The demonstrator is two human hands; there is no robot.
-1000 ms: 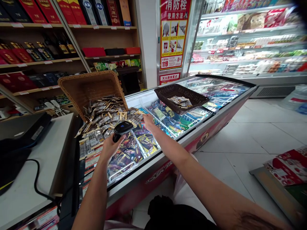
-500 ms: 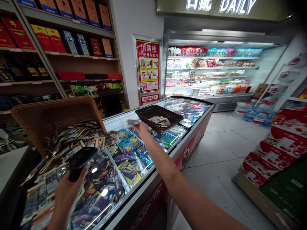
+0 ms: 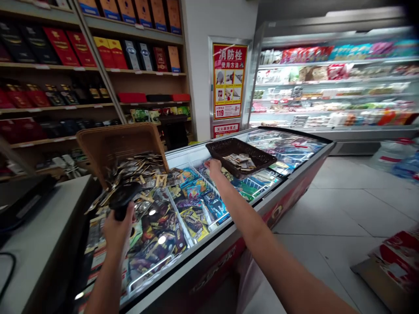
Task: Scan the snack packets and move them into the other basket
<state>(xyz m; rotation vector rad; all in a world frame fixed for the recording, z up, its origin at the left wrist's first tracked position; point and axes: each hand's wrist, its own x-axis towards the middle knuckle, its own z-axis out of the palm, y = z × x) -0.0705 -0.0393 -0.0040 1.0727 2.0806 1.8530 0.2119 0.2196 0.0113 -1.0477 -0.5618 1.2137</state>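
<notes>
My left hand [image 3: 116, 229] is wrapped round the handle of a black handheld barcode scanner [image 3: 124, 195]. The scanner's head is above small flat packets [image 3: 144, 165] that spill from a tipped wicker basket [image 3: 121, 137]. My right arm reaches across the chest freezer [image 3: 222, 242]. At its end, my right hand [image 3: 214, 168] is closed, by the near left side of a dark brown woven basket [image 3: 265, 158]. Anything in those fingers is hidden. Inside the dark basket lies a small heap of similar packets [image 3: 240, 161].
Bagged frozen goods [image 3: 194, 222] lie under the freezer's glass. A grey counter [image 3: 62, 209] stands at left, with shelves of boxed bottles [image 3: 60, 46] behind. Beyond the freezer is a lit refrigerated display [image 3: 327, 93]. Red cartons [image 3: 399, 255] stand on the floor at right.
The view has swung left. A small packet that showed in my right hand is no longer visible there. My left hand still holds the scanner near the packets.
</notes>
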